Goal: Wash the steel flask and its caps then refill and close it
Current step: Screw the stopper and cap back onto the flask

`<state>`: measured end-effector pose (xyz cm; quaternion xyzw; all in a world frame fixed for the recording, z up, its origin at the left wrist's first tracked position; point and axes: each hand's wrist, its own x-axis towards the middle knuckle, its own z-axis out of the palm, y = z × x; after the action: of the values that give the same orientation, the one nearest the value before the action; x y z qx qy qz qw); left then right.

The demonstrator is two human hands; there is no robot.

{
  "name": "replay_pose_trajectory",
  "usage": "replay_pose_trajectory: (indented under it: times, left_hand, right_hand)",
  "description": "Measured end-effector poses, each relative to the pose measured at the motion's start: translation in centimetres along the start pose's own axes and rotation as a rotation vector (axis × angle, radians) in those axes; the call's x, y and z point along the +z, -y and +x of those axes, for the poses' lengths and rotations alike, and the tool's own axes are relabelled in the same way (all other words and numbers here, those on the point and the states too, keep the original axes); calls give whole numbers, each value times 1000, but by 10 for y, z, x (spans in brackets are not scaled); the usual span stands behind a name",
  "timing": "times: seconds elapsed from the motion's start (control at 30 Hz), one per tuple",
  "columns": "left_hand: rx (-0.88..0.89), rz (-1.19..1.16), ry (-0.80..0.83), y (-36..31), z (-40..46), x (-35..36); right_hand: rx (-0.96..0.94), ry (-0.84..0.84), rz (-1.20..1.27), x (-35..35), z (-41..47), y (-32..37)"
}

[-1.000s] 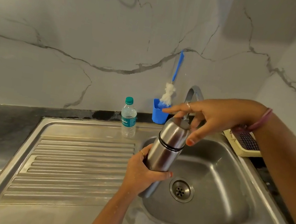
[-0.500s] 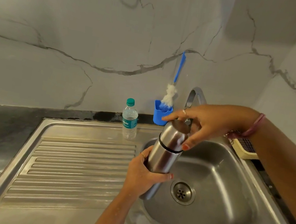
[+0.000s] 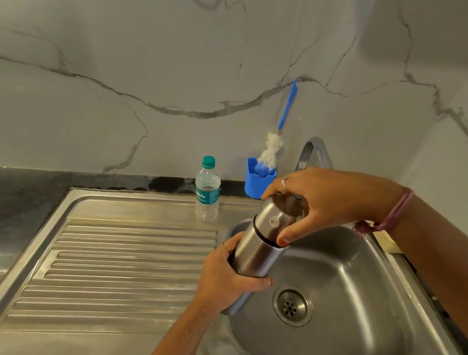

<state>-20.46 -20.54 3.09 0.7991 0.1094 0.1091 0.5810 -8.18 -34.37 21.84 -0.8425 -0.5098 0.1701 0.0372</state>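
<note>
A steel flask (image 3: 256,257) is held tilted over the left side of the sink basin (image 3: 357,319). My left hand (image 3: 225,280) grips its lower body from the left. Its steel outer cap (image 3: 276,219) sits on top, above a dark seam. My right hand (image 3: 324,201) comes from the right and grips this cap, thumb on the near side and fingers curled over the top. The flask's bottom end is hidden behind my left hand.
A small plastic water bottle (image 3: 207,193) stands at the back of the ribbed drainboard (image 3: 120,266). A blue holder (image 3: 258,182) with a bottle brush (image 3: 272,149) is on the wall beside the tap (image 3: 311,153). The drain (image 3: 292,306) lies below the flask.
My right hand has closed from loosely spread fingers above the cap to a full grip round it. The flask stays in my left hand at about the same place.
</note>
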Motion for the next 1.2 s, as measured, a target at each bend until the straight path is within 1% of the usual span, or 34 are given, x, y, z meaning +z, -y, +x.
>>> replay_pose_trajectory:
  times: [0.1, 0.2, 0.33, 0.4, 0.47, 0.53, 0.57, 0.6, 0.63, 0.67, 0.7, 0.73, 0.8, 0.87, 0.93, 1.0, 1.07, 1.1, 1.17, 1.2]
  left_hand:
    - [25, 11, 5, 1, 1, -1]
    - [23, 2, 7, 0, 3, 0]
    - [20, -10, -6, -2, 4, 2]
    - [23, -19, -3, -3, 5, 2]
    - [28, -20, 6, -4, 5, 2]
    - [34, -19, 10, -5, 4, 2]
    - [34, -22, 17, -5, 4, 2]
    - [31, -23, 24, -5, 5, 2]
    - [27, -24, 29, -5, 5, 2]
    - [21, -29, 29, -6, 5, 2]
    - [18, -34, 28, -6, 5, 1]
    - [19, -37, 25, -6, 5, 1]
    - [27, -38, 22, -7, 5, 1]
    - [45, -23, 18, -7, 5, 1]
    - [43, -22, 14, -7, 5, 1]
    - [18, -50, 8, -5, 5, 2]
    - [-9, -68, 14, -4, 6, 3]
    - [-13, -70, 15, -4, 6, 4]
    - [-12, -72, 4, -3, 7, 3]
    - [-18, -72, -1, -2, 7, 2]
  right_hand:
    - [-55, -8, 15, -4, -1, -2]
    - [-38, -54, 12, -3, -2, -1]
    - [72, -171, -156, 8, 4, 2]
    - [169, -198, -229, 12, 8, 1]
    - [225, -205, -303, 16, 10, -1]
    - [247, -133, -310, 14, 8, 1]
    - [260, -53, -200, 9, 5, 0]
    - [264, 61, -17, 3, 1, -2]
    - [224, 164, 135, -4, -2, -2]
    - [147, 204, 188, -10, -3, -3]
    - [62, 193, 157, -12, -5, -4]
    - [-3, 144, 100, -11, -4, -6]
    - [-45, 35, 25, -11, -2, -4]
    - [-12, 19, 30, -10, 0, -2]
    - [71, 34, 56, -4, 3, -3]
    - [177, -15, 63, 4, 8, -1]
    - [272, -90, -4, 11, 13, 3]
    - [300, -101, -66, 13, 14, 4]
    - [323, -73, -164, 12, 14, 5]
    - [319, -24, -141, 9, 12, 7]
